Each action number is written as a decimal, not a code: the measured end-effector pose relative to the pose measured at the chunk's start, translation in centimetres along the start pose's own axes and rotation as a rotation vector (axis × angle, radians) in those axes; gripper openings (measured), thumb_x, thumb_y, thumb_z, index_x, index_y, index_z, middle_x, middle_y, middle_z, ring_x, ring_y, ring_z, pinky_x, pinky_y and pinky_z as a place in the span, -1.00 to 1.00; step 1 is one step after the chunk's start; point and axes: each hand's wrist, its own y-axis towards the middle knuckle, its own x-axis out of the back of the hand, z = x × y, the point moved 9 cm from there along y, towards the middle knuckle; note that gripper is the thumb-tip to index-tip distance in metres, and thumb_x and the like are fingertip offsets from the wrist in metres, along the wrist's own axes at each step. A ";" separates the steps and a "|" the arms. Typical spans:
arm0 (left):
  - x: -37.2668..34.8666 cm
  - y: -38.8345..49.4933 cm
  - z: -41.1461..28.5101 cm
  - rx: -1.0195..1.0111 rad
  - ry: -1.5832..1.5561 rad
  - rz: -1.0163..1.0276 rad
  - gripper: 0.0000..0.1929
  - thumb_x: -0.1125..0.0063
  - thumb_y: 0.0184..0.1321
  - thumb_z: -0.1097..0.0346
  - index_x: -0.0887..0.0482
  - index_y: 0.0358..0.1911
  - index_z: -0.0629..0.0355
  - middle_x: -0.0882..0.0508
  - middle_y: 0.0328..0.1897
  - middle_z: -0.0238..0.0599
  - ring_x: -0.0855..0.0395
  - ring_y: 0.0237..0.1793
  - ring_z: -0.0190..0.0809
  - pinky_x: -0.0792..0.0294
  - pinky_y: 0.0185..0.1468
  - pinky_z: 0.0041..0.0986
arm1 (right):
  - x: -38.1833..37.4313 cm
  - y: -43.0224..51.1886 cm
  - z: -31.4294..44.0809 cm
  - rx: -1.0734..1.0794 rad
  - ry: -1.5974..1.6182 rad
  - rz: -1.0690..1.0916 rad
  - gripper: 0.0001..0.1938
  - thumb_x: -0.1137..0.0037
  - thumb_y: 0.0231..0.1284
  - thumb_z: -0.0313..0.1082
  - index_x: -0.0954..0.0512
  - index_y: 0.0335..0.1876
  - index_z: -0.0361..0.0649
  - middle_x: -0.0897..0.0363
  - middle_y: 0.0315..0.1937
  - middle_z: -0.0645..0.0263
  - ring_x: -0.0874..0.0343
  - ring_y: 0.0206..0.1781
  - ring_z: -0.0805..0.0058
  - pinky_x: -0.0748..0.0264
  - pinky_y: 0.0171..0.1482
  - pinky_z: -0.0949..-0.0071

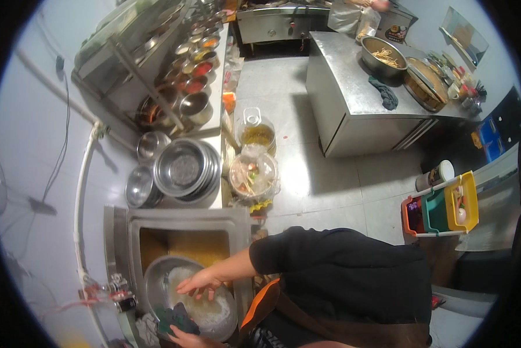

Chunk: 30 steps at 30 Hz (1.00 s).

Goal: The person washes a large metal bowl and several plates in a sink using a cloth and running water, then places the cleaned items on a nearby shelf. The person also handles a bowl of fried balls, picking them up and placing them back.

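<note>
A large metal basin (156, 278) with cloudy, foamy water sits tilted in a steel sink (238, 222). My right hand (201, 283) is over the water, fingers spread, with nothing visible in it. Below it, near the basin's lower left rim, my left hand (188, 338) holds a dark green cloth (178, 319); part of this hand is cut off by the picture's lower edge. A crumpled grey cloth (147, 329) lies beside the basin. Brownish-yellow liquid or a stained surface (199, 245) shows in the sink behind the basin.
A tap (123, 296) stands left of the sink. Stacked metal bowls (182, 167) sit beyond it, near a lined bin (254, 174). A steel counter (339, 78) bears a bowl of noodle-like strips (384, 58). Another person's hand (379, 5) shows at the top. Coloured baskets (439, 209) stand right.
</note>
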 end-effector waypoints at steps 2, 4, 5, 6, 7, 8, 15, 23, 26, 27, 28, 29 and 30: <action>-3.7 0.8 -6.5 -0.058 -0.120 -0.038 -0.38 -0.03 0.24 0.10 -0.21 0.36 0.10 -0.22 0.30 -0.03 -0.35 -0.02 -0.13 -0.24 -0.03 -0.22 | 1.4 -4.2 3.0 0.140 0.123 0.003 -0.25 0.01 0.19 0.34 -0.16 0.44 0.20 -0.23 0.35 0.11 -0.39 0.23 0.25 -0.53 -0.06 0.32; -8.0 0.3 -16.8 -0.274 -0.148 0.129 -0.42 -0.12 0.20 0.27 -0.33 0.31 0.23 -0.43 0.14 -0.03 -0.50 -0.30 -0.23 -0.42 -0.32 -0.50 | 3.5 -8.8 5.3 0.228 0.364 0.088 -0.34 -0.01 0.23 0.28 -0.30 0.34 0.08 -0.39 0.23 0.18 -0.46 0.17 0.33 -0.51 0.02 0.41; -10.3 -1.2 -22.7 -0.456 -0.149 0.318 -0.42 -0.14 0.20 0.30 -0.33 0.32 0.20 -0.44 0.12 -0.05 -0.50 -0.34 -0.25 -0.42 -0.39 -0.54 | 4.6 -11.1 6.4 0.278 0.479 0.143 -0.38 -0.01 0.24 0.25 -0.37 0.29 0.02 -0.47 0.16 0.22 -0.50 0.13 0.37 -0.50 0.06 0.45; -11.9 -1.9 -26.8 -0.424 -0.226 0.384 -0.40 -0.16 0.16 0.37 -0.32 0.31 0.22 -0.41 0.12 -0.05 -0.51 -0.26 -0.22 -0.44 -0.30 -0.49 | 6.3 -13.7 7.2 0.309 0.685 0.189 -0.51 0.00 0.31 0.13 -0.50 0.12 -0.10 -0.60 -0.05 0.30 -0.56 0.01 0.46 -0.52 0.06 0.50; -12.8 -2.2 -30.3 -0.382 -0.330 0.429 -0.38 -0.18 0.13 0.44 -0.31 0.31 0.24 -0.37 0.13 -0.05 -0.52 -0.19 -0.18 -0.45 -0.21 -0.44 | 7.5 -16.8 8.6 0.442 0.750 0.295 -0.53 0.02 0.33 0.10 -0.48 0.15 -0.10 -0.59 -0.02 0.28 -0.55 0.04 0.44 -0.51 0.09 0.42; -13.8 -2.5 -34.0 -0.442 -0.432 0.437 -0.53 -0.03 0.30 0.24 -0.37 0.23 0.30 -0.48 -0.02 -0.01 -0.58 -0.33 -0.18 -0.47 -0.42 -0.54 | 9.2 -19.1 8.6 0.459 0.793 0.266 -0.51 0.05 0.34 0.13 -0.47 0.17 -0.09 -0.57 0.00 0.27 -0.55 0.05 0.43 -0.51 0.09 0.42; -30.6 -8.1 -37.4 0.517 -1.035 1.336 -0.58 0.22 0.43 0.07 -0.54 -0.11 0.36 -0.70 -0.44 0.06 -0.71 -0.52 -0.01 -0.52 -0.58 -0.44 | 13.5 -28.3 5.8 0.502 0.794 0.499 -0.56 -0.04 0.30 -0.01 -0.53 0.06 -0.25 -0.64 -0.10 0.15 -0.65 -0.22 0.35 -0.59 -0.08 0.37; -30.1 -4.5 -28.4 -0.038 -0.495 0.812 -0.75 -0.03 0.32 0.39 -0.52 0.02 0.30 -0.66 -0.21 -0.26 -0.66 -0.28 -0.37 -0.47 -0.25 -0.60 | 31.0 -59.4 -1.8 1.139 0.816 -1.040 -0.81 -0.22 0.09 -0.25 -0.58 -0.22 -0.12 -0.62 -0.24 0.29 -0.59 -0.18 0.37 -0.55 -0.05 0.29; -26.2 -4.4 -21.3 0.221 -0.642 0.689 -0.76 0.00 0.34 0.39 -0.51 0.03 0.28 -0.66 -0.20 -0.23 -0.66 -0.28 -0.35 -0.47 -0.24 -0.58 | 33.6 -77.9 -3.7 1.477 0.619 -1.611 -0.59 -0.25 0.09 0.03 -0.52 -0.14 -0.14 -0.60 -0.19 0.27 -0.58 -0.12 0.34 -0.51 -0.01 0.12; -24.5 -4.5 -19.1 0.244 -0.624 0.628 -0.76 0.03 0.35 0.39 -0.51 0.03 0.29 -0.65 -0.17 -0.22 -0.66 -0.27 -0.32 -0.48 -0.23 -0.57 | 33.4 -82.1 -2.9 1.460 0.473 -1.480 -0.27 -0.21 0.02 0.26 -0.43 0.12 -0.24 -0.46 0.12 0.08 -0.43 0.18 0.14 -0.36 0.17 -0.14; -22.6 -4.6 -16.8 0.281 -0.611 0.536 -0.76 0.00 0.34 0.38 -0.50 0.02 0.29 -0.64 -0.18 -0.22 -0.67 -0.27 -0.32 -0.49 -0.23 -0.55 | 34.1 -86.4 -6.2 1.429 0.664 -1.832 0.08 -0.14 -0.06 0.43 -0.07 0.41 -0.32 -0.10 0.39 -0.03 -0.07 0.44 0.00 -0.10 0.30 -0.35; -20.7 -5.0 -14.6 0.299 -0.630 0.444 -0.75 -0.02 0.33 0.37 -0.49 0.02 0.30 -0.63 -0.19 -0.22 -0.67 -0.28 -0.31 -0.50 -0.23 -0.52 | 35.0 -88.5 -8.6 1.365 0.865 -1.929 0.17 -0.16 -0.08 0.43 0.16 0.44 -0.29 0.03 0.43 -0.08 0.00 0.46 -0.02 -0.10 0.31 -0.36; -19.0 -5.4 -11.9 0.377 -0.593 0.351 -0.75 -0.02 0.33 0.37 -0.49 0.01 0.31 -0.63 -0.18 -0.21 -0.67 -0.28 -0.30 -0.51 -0.24 -0.52 | 36.2 -89.4 -9.6 1.252 1.010 -1.854 0.29 -0.18 -0.10 0.44 0.39 0.47 -0.27 0.16 0.46 -0.14 0.08 0.49 -0.04 -0.09 0.31 -0.37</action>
